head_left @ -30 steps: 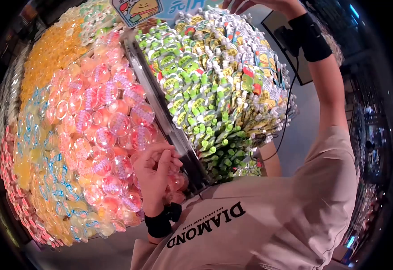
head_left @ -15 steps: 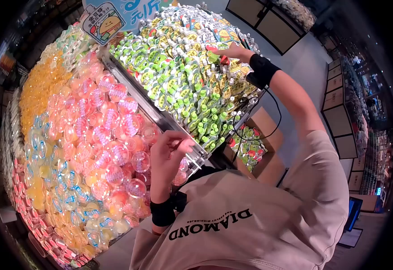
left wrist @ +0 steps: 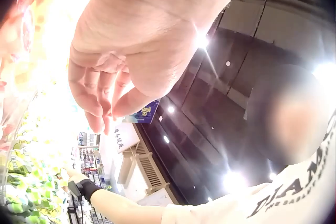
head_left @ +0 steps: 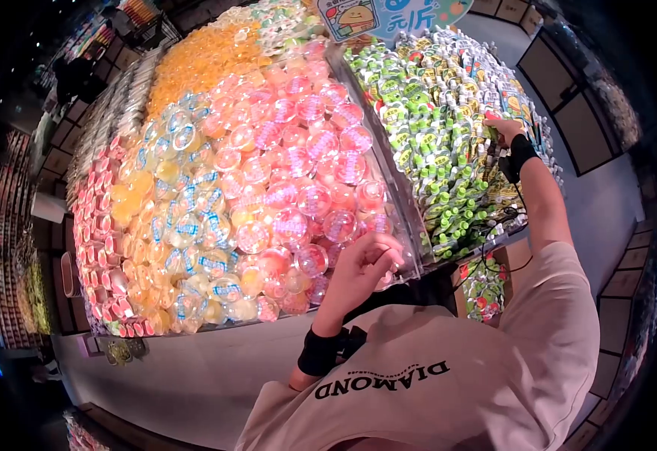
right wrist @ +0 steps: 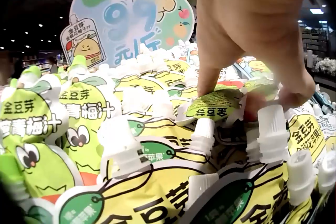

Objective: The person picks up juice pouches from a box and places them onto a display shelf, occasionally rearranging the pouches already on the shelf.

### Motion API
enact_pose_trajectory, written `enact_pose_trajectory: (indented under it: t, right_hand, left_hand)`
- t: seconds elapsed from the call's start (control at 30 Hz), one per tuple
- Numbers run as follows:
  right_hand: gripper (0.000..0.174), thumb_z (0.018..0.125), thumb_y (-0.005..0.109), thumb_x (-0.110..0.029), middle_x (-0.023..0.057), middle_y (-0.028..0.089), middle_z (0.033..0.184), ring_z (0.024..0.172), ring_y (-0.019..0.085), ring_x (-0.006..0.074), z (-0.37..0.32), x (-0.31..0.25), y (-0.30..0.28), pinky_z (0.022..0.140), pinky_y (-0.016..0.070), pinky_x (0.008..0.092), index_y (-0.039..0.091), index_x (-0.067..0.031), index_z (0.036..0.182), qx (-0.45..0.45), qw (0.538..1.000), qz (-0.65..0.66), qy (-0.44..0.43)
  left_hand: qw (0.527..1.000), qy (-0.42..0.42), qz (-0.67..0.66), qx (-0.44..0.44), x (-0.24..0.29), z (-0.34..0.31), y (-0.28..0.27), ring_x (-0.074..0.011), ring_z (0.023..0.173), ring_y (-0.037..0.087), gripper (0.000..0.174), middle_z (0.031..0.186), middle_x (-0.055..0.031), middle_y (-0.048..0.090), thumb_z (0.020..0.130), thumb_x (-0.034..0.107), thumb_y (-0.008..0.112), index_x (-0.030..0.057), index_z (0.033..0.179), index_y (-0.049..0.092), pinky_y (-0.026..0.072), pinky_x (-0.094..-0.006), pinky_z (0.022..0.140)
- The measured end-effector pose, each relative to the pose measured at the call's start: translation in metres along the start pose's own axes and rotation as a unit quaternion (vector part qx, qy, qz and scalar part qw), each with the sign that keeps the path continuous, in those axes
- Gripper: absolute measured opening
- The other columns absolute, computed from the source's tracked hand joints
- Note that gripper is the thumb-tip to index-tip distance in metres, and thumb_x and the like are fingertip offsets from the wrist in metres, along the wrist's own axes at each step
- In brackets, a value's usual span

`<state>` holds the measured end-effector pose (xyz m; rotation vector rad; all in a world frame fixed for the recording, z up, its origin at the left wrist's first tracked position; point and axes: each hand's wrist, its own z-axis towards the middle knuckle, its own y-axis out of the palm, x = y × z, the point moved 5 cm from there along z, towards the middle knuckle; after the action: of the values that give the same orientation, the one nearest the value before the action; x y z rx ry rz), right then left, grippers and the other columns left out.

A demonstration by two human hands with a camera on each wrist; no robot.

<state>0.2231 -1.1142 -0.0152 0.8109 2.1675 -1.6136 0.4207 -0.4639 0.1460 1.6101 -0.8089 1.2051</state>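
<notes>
My right hand [head_left: 507, 131] is over the heap of spouted drink pouches [head_left: 449, 143], at its right side. In the right wrist view its thumb and fingers [right wrist: 210, 79] reach down around a green and red drink pouch [right wrist: 257, 98], pinching it among yellow pouches [right wrist: 152, 192] with white spouts. Part of that pouch is hidden behind the fingers. My left hand [head_left: 364, 263] hovers by the front end of the divider, beside the pink jelly cups [head_left: 313, 199]. Its fingers hang loosely curled in the left wrist view, with nothing in them.
A clear divider [head_left: 389, 161] separates jelly cups from pouches. Orange [head_left: 201, 68] and blue-labelled cups [head_left: 186, 225] fill the left of the display. A price sign [head_left: 389, 19] stands at the back. More pouches [head_left: 482, 289] lie in a box below the front edge.
The right hand has come down from above the back of the pouch heap to its right side, with the green and red pouch. The left hand stays near the divider; the head view has swung left.
</notes>
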Motion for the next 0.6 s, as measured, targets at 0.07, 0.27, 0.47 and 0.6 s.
enact_pose_trajectory:
  t: [0.07, 0.27, 0.47, 0.6]
  right_hand:
    - [0.101, 0.064, 0.09, -0.046, 0.0162, 0.052, 0.124, 0.109, 0.051, 0.0235, -0.048, -0.01, -0.01, 0.096, 0.0379, 0.0491, 0.038, 0.0043, 0.134, -0.059, 0.997, 0.04, 0.024]
    - [0.042, 0.078, 0.077, -0.035, 0.0143, 0.069, 0.097, 0.08, 0.065, 0.028, 0.021, -0.017, 0.013, 0.071, 0.0488, 0.0398, 0.07, 0.0006, 0.099, -0.053, 0.911, -0.105, -0.396]
    - [0.041, 0.073, 0.078, -0.025, 0.0193, 0.068, 0.093, 0.082, 0.066, 0.0304, -0.027, -0.021, -0.005, 0.069, 0.0499, 0.0437, 0.068, 0.0087, 0.094, 0.052, 0.99, 0.097, -0.084]
    - [0.046, 0.071, 0.079, -0.026, 0.0159, 0.066, 0.083, 0.075, 0.065, 0.0218, -0.099, -0.05, -0.05, 0.065, 0.0508, 0.0395, 0.065, 0.0135, 0.089, 0.134, 0.967, 0.123, -0.178]
  left_hand:
    - [1.0, 0.012, 0.016, 0.009, -0.003, -0.002, -0.001, -0.0051, 0.079, 0.061, 0.01, 0.09, -0.0023, 0.066, 0.097, 0.008, 0.058, 0.0015, 0.104, 0.061, 0.0467, -0.0201, 0.067]
    - [0.998, 0.065, 0.002, 0.017, -0.001, 0.007, -0.002, -0.0085, 0.086, 0.063, 0.012, 0.09, -0.0032, 0.065, 0.098, 0.011, 0.06, 0.0005, 0.104, 0.061, 0.0492, -0.0224, 0.071]
    - [0.997, 0.076, -0.002, 0.022, -0.001, 0.007, 0.0, -0.0086, 0.083, 0.062, 0.012, 0.089, -0.004, 0.065, 0.099, 0.01, 0.057, 0.0012, 0.107, 0.059, 0.0493, -0.0227, 0.071]
    - [0.997, 0.078, 0.014, 0.02, 0.002, 0.005, -0.001, -0.0077, 0.079, 0.06, 0.013, 0.088, -0.0035, 0.064, 0.099, 0.01, 0.055, 0.0018, 0.108, 0.058, 0.0482, -0.0226, 0.068]
